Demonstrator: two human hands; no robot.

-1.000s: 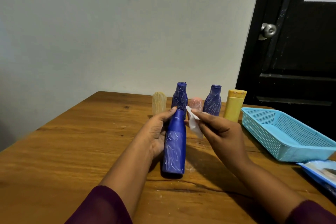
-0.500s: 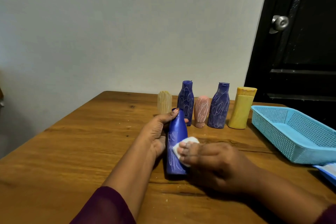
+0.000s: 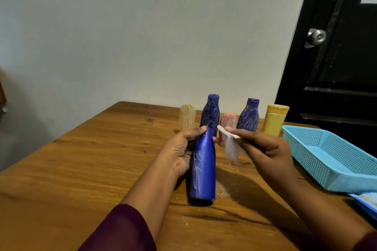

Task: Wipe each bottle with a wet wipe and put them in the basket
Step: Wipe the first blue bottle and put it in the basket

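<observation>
- Grips the held blue bottle (image 3: 203, 169) with the left hand (image 3: 181, 153): fingers curled round the body, thumb up at the neck.
- Stands that bottle upright, base on the table (image 3: 81, 169), toward the near edge and about midway across.
- Pinches the wet wipe (image 3: 231, 146) between thumb and fingertips of the right hand (image 3: 267, 149), just right of the bottle's neck and apart from it.
- Lines up five more along the far edge, left to right: cream bottle (image 3: 187, 117), tall blue bottle (image 3: 211, 114), pink bottle (image 3: 228, 120), second blue bottle (image 3: 248, 116), yellow bottle (image 3: 274, 120).
- Places the basket (image 3: 326, 161) at the right edge, wipe pack (image 3: 365, 201) just beside its near side.
</observation>
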